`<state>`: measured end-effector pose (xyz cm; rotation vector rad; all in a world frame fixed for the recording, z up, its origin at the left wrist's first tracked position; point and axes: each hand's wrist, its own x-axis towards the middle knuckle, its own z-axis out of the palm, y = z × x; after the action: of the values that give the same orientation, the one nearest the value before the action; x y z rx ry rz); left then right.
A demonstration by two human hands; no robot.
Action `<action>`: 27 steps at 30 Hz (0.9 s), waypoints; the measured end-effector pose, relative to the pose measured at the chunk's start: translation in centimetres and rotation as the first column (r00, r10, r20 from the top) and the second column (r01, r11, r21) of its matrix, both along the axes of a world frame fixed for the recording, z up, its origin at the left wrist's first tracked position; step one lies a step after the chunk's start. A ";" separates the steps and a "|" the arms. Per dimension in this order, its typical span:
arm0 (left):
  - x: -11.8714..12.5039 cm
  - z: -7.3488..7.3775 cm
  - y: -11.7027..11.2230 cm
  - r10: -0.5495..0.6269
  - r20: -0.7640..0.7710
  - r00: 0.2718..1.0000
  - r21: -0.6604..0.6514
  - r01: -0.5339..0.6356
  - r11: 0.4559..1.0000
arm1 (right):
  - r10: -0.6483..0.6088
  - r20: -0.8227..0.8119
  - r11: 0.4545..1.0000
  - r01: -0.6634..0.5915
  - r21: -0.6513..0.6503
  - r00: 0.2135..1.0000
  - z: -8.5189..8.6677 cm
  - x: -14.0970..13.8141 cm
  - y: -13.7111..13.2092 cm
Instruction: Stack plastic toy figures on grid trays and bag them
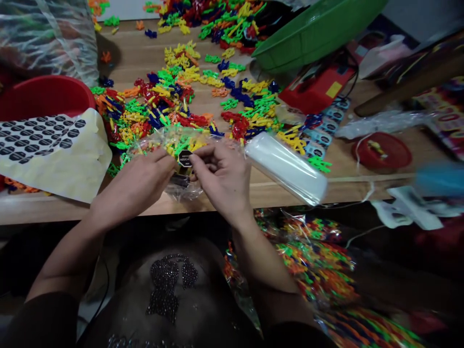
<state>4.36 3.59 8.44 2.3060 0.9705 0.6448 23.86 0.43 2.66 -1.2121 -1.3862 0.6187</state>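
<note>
Left grip (134,186) clenched on the gathered neck of a clear plastic bag (170,145), fingers closed over the film. Bag packed with multicoloured plastic interlocking toy pieces, held just above the near edge of the bench (108,208). Right grip (221,179) close beside the left, thumb and forefinger pinched on a black hexagonal sticker (185,158), which sits against the bag between the two hands. Print on sticker too small to read.

Just right of the right grip, a translucent white stack of plastic film (284,166) lies across the near edge, one end past it. Left of the hands, a cream backing sheet of matching black hexagonal stickers (47,150) overhangs the same edge, with a red tub (43,96) behind it.

Loose toy pieces (152,101) in red, yellow, green, blue and orange spread across the middle of the bench toward the far edge. Green basin (311,34) tilted at far right, over a red box (315,87). Red round lid (380,151) near the right side. Below the bench, beyond the right forearm, filled bags of pieces (311,261) lie heaped.
</note>
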 end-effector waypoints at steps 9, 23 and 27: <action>0.7 -1.8 1.1 0.230 -0.189 0.955 0.164 -0.200 0.966 | -0.012 -0.153 0.991 -0.009 -0.133 0.988 -1.3 -1.3 1.1; 1.9 -2.0 2.4 0.272 -0.295 0.916 0.148 -0.238 0.960 | -0.068 -0.087 0.991 0.058 -0.117 0.994 -2.4 -2.2 2.4; 2.4 -2.4 2.6 0.297 -0.291 0.909 0.142 -0.266 0.953 | -0.073 -0.067 0.990 0.065 -0.121 0.995 -2.0 -2.2 2.1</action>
<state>6.75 6.19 6.07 2.4233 1.4701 0.4560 21.70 2.52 0.68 -1.3149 -1.2571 0.6975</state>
